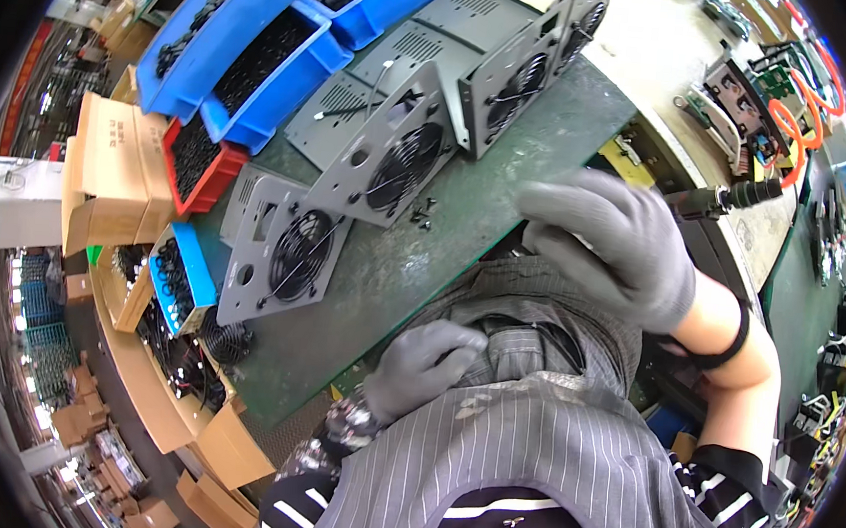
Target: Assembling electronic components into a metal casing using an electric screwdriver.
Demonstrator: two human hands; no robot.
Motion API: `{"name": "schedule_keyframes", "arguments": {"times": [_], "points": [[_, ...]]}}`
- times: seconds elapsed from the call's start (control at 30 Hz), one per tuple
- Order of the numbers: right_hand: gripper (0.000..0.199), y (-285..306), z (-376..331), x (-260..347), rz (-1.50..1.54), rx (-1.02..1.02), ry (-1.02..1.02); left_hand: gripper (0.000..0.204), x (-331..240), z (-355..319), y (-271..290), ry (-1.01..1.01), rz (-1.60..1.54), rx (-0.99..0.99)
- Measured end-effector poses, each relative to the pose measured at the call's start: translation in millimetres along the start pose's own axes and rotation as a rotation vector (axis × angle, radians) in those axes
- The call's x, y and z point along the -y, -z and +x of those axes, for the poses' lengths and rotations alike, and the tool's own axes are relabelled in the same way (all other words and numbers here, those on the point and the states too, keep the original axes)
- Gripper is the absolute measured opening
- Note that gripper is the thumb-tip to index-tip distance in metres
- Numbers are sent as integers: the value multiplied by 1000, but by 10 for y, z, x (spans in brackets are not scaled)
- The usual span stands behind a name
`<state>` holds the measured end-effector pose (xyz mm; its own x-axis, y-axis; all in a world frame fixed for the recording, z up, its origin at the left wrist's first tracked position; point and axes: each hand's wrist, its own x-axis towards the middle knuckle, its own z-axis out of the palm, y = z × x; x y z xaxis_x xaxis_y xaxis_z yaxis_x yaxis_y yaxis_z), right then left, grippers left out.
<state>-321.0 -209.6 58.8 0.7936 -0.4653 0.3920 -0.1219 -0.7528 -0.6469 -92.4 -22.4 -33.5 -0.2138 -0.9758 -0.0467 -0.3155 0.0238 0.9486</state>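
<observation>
My right hand (616, 243) is in a grey glove, raised over the table's near edge and blurred by motion. Its fingers stretch out to the left, apart from the thumb, with nothing visible between them. In front of my lap is my left hand (416, 369), also gloved, its fingers curled; whatever they may hold is hidden. Nearest beyond my hands is a grey metal panel (397, 149) with a black fan (405, 168) behind a wire guard. A similar fan panel (281, 254) leans to its left. Several small dark screws (424, 212) lie on the green table (457, 203).
More fan panels (524, 75) stand at the back right, beside flat vented panels (339, 126). Blue bins (293, 88) and a red bin (215, 179) hold small black parts at left. Cardboard boxes (120, 179) line the left side. A black power driver (722, 199) lies right of my right hand.
</observation>
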Motion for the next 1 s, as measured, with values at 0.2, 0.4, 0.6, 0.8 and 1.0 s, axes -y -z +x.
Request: {"name": "schedule_keyframes", "arguments": {"times": [0.2, 0.4, 0.6, 0.8, 1.0], "points": [[40, -378, 1144, 29, -790, -167, 302, 18, -127, 218, 44, -250, 374, -158], [13, -33, 1576, 59, -572, 112, 289, 25, -188, 284, 307, -87, 778, -487], [17, 60, 1852, 78, -294, 29, 231, 62, -129, 538, 326, -21, 957, -507], [16, -23, 1664, 64, -467, -29, 326, 54, -67, 913, 177, 284, 1146, -385], [14, -61, 1515, 17, -442, 15, 319, 33, 22, 707, 167, -15, 1037, -495]]}}
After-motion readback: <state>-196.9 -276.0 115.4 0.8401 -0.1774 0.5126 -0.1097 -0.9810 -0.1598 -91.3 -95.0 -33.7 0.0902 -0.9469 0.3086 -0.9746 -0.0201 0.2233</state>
